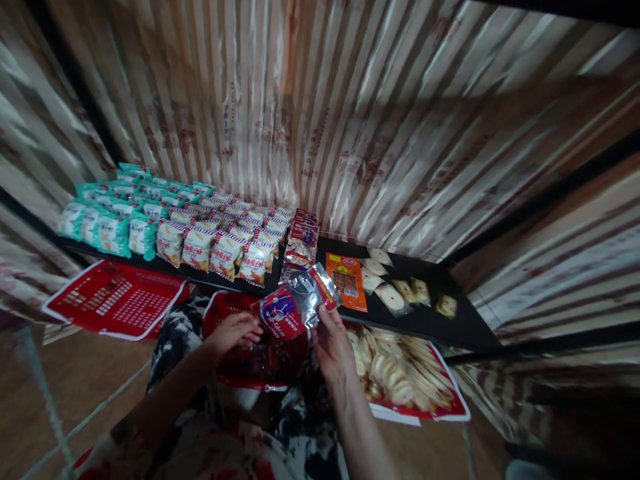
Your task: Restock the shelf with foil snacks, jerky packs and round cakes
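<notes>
My right hand is closed on a bunch of red and silver snack packets, held up just in front of the black shelf. My left hand reaches into a red basket on my lap, fingers curled on the packets inside; what it grips is hidden. On the shelf behind stand rows of red-white-blue snack bags and teal snack bags. A stack of red packets stands at the end of those rows.
An orange packet and several clear-wrapped pastries lie on the shelf's right part. A red basket of pale wrapped snacks sits at right, another red basket at left. A striped curtain backs the shelf.
</notes>
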Demonstrator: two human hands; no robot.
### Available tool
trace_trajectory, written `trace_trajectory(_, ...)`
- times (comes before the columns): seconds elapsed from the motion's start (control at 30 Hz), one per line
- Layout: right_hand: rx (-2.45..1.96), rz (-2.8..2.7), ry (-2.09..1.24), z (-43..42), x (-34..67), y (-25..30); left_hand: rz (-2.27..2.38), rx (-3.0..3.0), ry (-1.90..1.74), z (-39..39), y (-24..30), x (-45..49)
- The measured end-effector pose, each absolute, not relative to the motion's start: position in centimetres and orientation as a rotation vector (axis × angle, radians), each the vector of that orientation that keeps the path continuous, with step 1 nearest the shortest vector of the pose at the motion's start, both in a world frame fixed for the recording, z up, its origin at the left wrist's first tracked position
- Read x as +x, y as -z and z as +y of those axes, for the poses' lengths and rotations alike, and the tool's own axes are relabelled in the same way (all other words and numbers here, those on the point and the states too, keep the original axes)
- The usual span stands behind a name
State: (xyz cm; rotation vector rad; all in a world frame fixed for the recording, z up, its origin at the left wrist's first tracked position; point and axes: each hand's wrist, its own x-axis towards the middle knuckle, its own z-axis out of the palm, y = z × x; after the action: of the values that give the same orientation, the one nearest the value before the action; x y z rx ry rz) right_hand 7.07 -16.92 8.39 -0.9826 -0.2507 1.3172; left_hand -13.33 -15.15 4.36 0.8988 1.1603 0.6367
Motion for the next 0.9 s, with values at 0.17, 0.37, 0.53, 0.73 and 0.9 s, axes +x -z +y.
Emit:
trace_trajectory(0.17,-0.976,-0.444,-1.232,-17.8,6.6,-8.4,0.922,0.660,-0.617,-15.7,-4.7,-12.4)
trace_trajectory(0.37,-1.112,-1.132,-1.109,-18.9,6.8,-8.1,0.474,0.399,-0.788,-15.1,-7.6,-12.4)
trace_trajectory(0.53,-1.164,-1.260,-1.035,-19.1,6.9,-8.0,0.481,0.529,-0.876,-15.6,-8.9,-11.8)
trace_trajectory(0.73,-1.179,-1.367,-0.932,-18.6,7.3,-7.7,0.562,0.524,-0.962,-15.7,-9.9,-10.8)
trace_trajectory(0.9,-1.177,-1.320,-0.952,-18.1,7.5,-7.6,0.607,0.507,-0.985,-15.1,-9.5,-10.5)
